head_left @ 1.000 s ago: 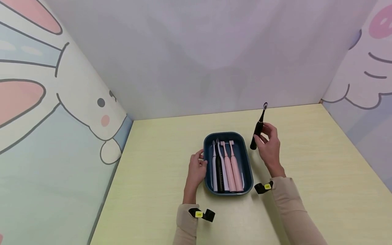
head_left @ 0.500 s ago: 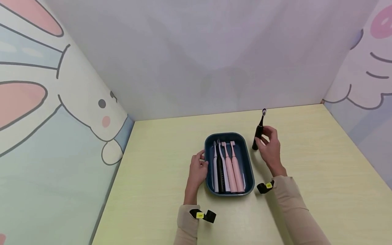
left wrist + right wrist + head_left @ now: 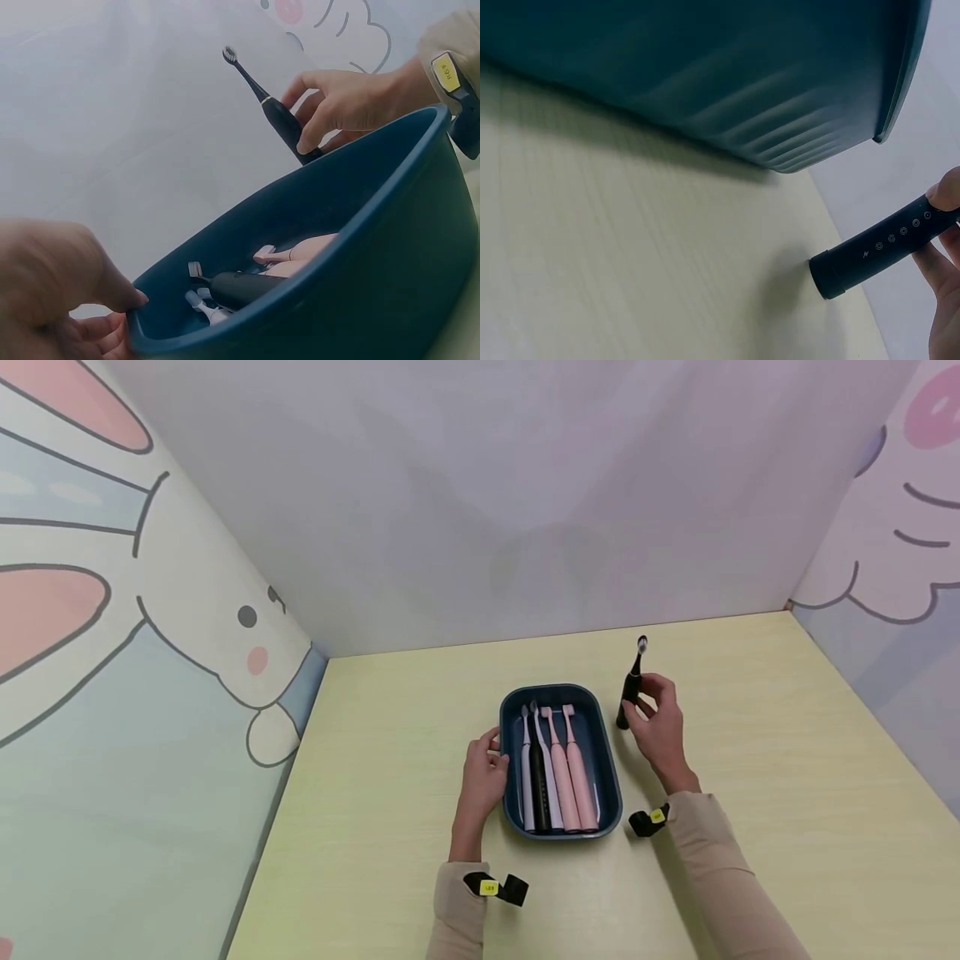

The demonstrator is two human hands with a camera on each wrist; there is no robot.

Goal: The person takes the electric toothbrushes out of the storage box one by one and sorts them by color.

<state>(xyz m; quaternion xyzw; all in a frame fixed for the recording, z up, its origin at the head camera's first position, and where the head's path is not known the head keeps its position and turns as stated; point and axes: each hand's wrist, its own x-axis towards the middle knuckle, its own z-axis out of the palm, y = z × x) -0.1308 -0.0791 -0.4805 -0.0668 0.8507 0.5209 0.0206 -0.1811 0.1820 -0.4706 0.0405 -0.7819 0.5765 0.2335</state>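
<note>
A dark blue tray (image 3: 609,777) stands on the table, with several electric toothbrushes side by side in it: pink ones (image 3: 561,777), white ones (image 3: 527,785) and a black one (image 3: 537,781). My left hand (image 3: 483,777) holds the tray's left rim, its thumb at the edge and its fingers against the outer wall. To the right of the tray, my right hand (image 3: 658,727) grips another black electric toothbrush (image 3: 281,120) by its handle. This toothbrush is tilted, brush head up. Its base (image 3: 829,276) looks slightly above the tabletop, over a shadow.
The pale yellow table (image 3: 390,777) meets a plain back wall (image 3: 480,527). Cartoon-printed panels (image 3: 150,735) flank both sides. Black wrist-worn devices with yellow labels sit on both sleeves (image 3: 459,893).
My right hand has lowered the black electric toothbrush a little toward the table, and its brush head now sits lower. The left hand and the tray keep their places.
</note>
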